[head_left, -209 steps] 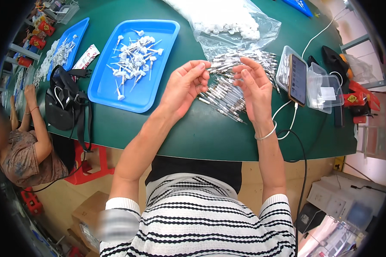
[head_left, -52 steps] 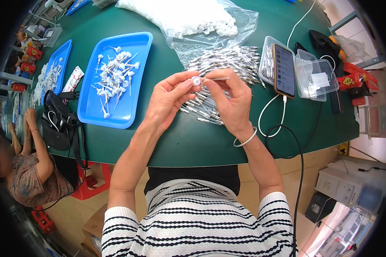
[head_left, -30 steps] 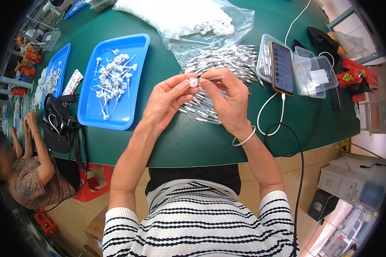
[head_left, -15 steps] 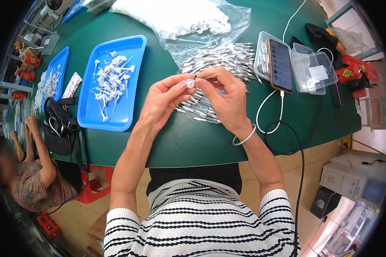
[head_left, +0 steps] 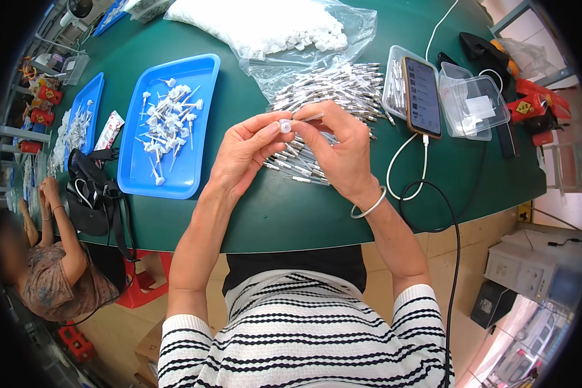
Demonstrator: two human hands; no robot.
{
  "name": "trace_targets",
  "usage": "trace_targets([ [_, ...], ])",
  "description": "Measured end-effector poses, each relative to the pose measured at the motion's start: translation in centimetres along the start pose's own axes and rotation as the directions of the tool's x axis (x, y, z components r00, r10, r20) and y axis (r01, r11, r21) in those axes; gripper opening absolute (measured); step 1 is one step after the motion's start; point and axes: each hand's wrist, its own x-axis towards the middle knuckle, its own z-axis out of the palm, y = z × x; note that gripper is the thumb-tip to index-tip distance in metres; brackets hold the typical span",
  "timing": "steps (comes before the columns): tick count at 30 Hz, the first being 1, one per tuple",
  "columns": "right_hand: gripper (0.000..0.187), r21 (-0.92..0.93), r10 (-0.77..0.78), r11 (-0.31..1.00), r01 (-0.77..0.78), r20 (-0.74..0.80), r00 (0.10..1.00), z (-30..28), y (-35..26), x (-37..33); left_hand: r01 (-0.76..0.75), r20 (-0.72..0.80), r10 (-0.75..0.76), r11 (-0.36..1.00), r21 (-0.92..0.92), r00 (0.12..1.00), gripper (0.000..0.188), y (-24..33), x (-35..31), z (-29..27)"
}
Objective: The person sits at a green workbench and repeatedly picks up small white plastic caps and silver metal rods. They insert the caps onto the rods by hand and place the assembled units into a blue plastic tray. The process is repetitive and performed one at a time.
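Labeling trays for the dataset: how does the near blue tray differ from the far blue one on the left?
The near blue tray lies closer to the left hand and looks larger; the far blue tray sits further left. White parts lie loosely spread in the near blue tray, more bunched in the far one. Both are blue, rectangular and on the green table.

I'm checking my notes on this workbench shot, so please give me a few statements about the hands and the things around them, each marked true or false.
1. The left hand pinches a small white cap at its fingertips. True.
2. The right hand rests flat on the table, away from the left. False: it is raised and meets the left hand at the cap, holding a thin metal pin.
3. The blue tray lies to the person's left of the hands. True.
4. The phone lies inside the blue tray. False: it rests on a clear box to the right, with a white cable plugged in.
5. The pile of metal pins lies on the floor. False: it is on the green table.
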Motion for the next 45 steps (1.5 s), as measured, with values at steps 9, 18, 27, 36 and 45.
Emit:
trace_targets([
  [9, 0.009, -0.097, -0.033, 0.995, 0.037, 0.042, 0.999, -0.3, 0.3, 0.1, 0.006, -0.015, -0.005, 0.998, 0.058, 1.0, 0.027, -0.1, -0.1, 0.2],
  [18, 0.008, -0.102, -0.014, 0.995, 0.024, 0.096, 0.995, -0.9, 0.3, 0.4, 0.039, 0.011, -0.04, 0.998, 0.051, 0.999, 0.027, -0.1, 0.1, 0.0],
  [27, 0.007, -0.123, -0.03, 0.991, 0.052, 0.171, 0.985, -1.6, 0.0, 0.8, 0.046, -0.002, -0.046, 0.995, 0.086, 0.999, 0.027, -0.1, 0.1, 0.1],
  [36, 0.008, -0.158, -0.014, 0.987, 0.042, 0.176, 0.984, -1.7, -0.1, 0.7, -0.002, -0.011, 0.003, 0.99, 0.14, 1.0, 0.027, -0.3, 0.1, 0.1],
  [45, 0.008, -0.12, 0.04, 0.993, -0.023, 0.139, 0.989, -1.1, 0.3, 0.3, 0.035, -0.002, -0.035, 0.997, 0.065, 0.999, 0.026, -0.3, 0.1, 0.0],
])
